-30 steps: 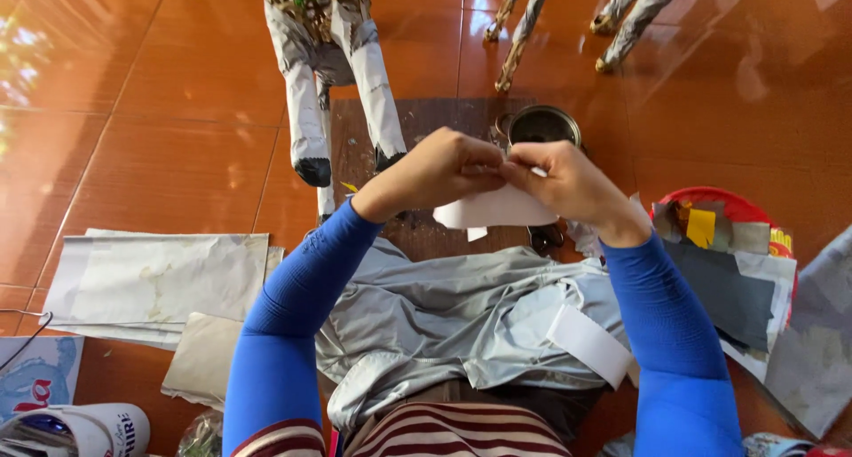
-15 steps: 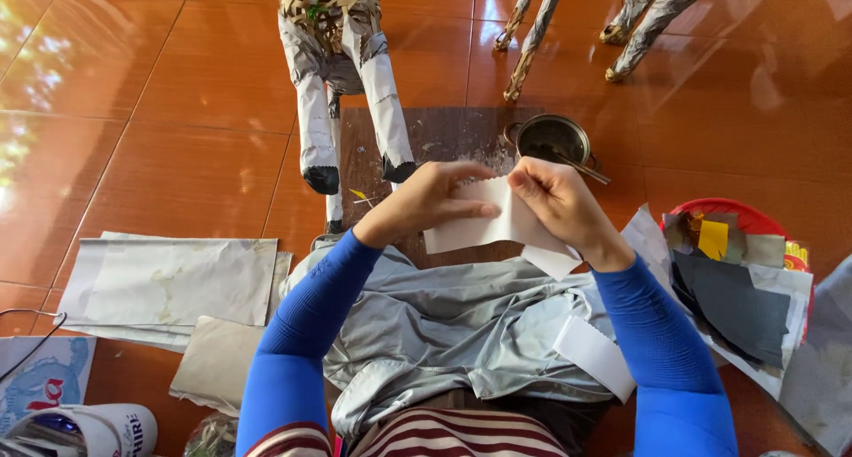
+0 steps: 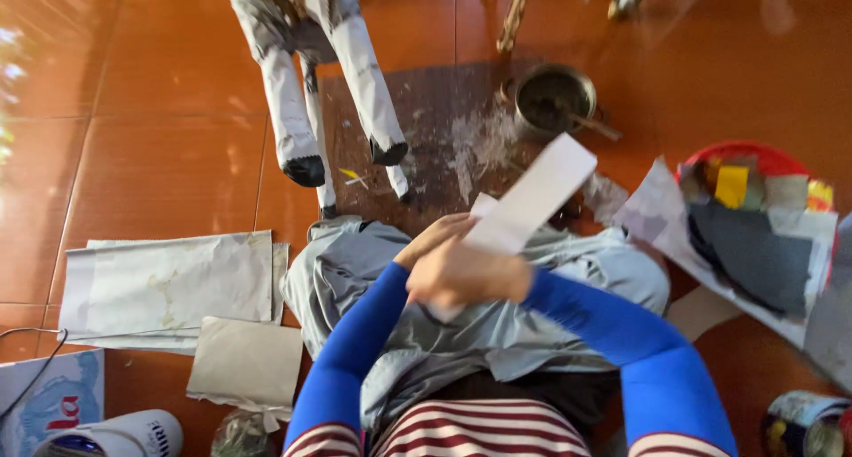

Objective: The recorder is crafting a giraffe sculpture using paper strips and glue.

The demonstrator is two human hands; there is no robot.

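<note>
The person sits on the orange tiled floor (image 3: 160,93) with both hands drawn together over the lap, working a long white paper strip (image 3: 532,195) that juts up and away to the right from between them. The right hand (image 3: 469,275) lies on top, its fingers wrapped closed around the strip's near end; the left hand (image 3: 435,237) is tucked behind and partly hidden, its fingers seemingly curled against the same strip, though I cannot tell how firmly they grip. A grey cloth (image 3: 497,333) is spread across the lap beneath them. Just ahead stands a paper-covered animal figure (image 3: 319,75) on its white legs, and to the right of it a dark pot (image 3: 555,98) with a stick in it, with pale smears on the brown board (image 3: 426,129) between them. A red basket (image 3: 754,155) of paper scraps sits at the right, and flat paper sheets (image 3: 169,279) lie on the floor at the left. To handle the strip well, I would judge, the hands should keep it taut between them and pull evenly along its length, held low and close to the body, so it neither creases nor tears crookedly; the free end should be kept clear of the pot.
</note>
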